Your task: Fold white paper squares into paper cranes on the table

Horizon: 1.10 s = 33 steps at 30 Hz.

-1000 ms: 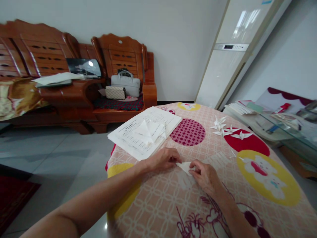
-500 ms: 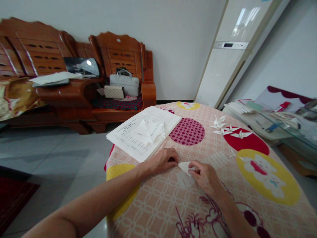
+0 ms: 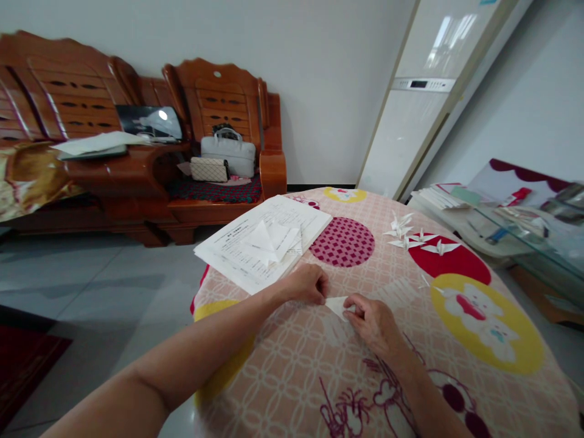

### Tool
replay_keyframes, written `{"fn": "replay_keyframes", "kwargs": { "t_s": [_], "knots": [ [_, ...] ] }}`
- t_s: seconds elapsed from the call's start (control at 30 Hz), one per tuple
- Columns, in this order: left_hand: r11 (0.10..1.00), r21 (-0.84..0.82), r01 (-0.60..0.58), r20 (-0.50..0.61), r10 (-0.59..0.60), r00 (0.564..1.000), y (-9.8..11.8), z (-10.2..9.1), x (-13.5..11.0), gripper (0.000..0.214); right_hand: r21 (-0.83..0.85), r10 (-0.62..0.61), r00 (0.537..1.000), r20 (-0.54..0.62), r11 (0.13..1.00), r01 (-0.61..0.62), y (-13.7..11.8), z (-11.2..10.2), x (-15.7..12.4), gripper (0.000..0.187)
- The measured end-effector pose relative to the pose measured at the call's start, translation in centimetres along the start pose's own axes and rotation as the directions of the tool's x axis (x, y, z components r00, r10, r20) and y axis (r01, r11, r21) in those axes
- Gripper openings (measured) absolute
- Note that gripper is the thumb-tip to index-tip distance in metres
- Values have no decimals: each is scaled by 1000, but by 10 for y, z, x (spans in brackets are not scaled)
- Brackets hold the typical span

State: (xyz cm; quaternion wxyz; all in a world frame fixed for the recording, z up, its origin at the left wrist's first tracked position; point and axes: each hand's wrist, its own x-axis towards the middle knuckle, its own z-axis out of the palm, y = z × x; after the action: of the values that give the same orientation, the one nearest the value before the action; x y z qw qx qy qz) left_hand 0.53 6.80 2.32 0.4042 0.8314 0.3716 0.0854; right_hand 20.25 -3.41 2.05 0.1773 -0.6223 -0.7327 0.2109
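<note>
A small folded paper (image 3: 334,306) lies on the patterned tablecloth (image 3: 278,377), between the two hands, one corner pointing to nine o'clock. The right hand (image 3: 373,321), at the paper's four o'clock, pinches its near-right part between thumb and forefinger, which partly cover it. The left hand (image 3: 309,283) is at ten o'clock, fingers curled down, their tips right at the paper's left corner; whether they grip it or only rest there, I cannot tell.

Further out at ten o'clock from the paper is a stack of printed sheets (image 3: 223,254), with a creased white sheet (image 3: 269,239) on top. Toward two o'clock sits a cluster of white paper birds (image 3: 440,247), some on the red circle (image 3: 468,267) of the cloth.

Beyond the table, a wooden armchair (image 3: 228,91) at eleven o'clock holds a grey handbag (image 3: 232,158) and a quilted purse (image 3: 208,170). A tall white air conditioner (image 3: 395,131) stands at one o'clock.
</note>
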Motion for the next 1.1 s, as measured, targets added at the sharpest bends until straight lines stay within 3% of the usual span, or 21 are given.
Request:
{"fn": "replay_keyframes", "kwargs": {
  "t_s": [0.17,0.37,0.5,0.63,0.9,1.1],
  "knots": [
    [995,95,-10,-4,10,1000,4,0,4,14,6,-1,1000,-17,1000,1,1,1,1,18],
    [993,-80,-83,62,88,994,0,-9,0,31,159,-14,999,-45,987,21,15,7,2,19],
    [983,-93,-157,40,161,986,9,1,1,32,162,-5,999,-48,987,12,16,8,2,19],
    [988,139,-70,-136,89,987,20,21,4,22,175,-8,998,-59,984,18,17,7,2,19],
    [995,86,-47,-99,55,994,21,25,3,24,175,102,989,-110,981,-82,33,-3,-2,9],
    [993,114,-24,-92,34,995,25,25,2,25,269,77,995,-65,961,-57,44,-9,-5,16]
  ]
}}
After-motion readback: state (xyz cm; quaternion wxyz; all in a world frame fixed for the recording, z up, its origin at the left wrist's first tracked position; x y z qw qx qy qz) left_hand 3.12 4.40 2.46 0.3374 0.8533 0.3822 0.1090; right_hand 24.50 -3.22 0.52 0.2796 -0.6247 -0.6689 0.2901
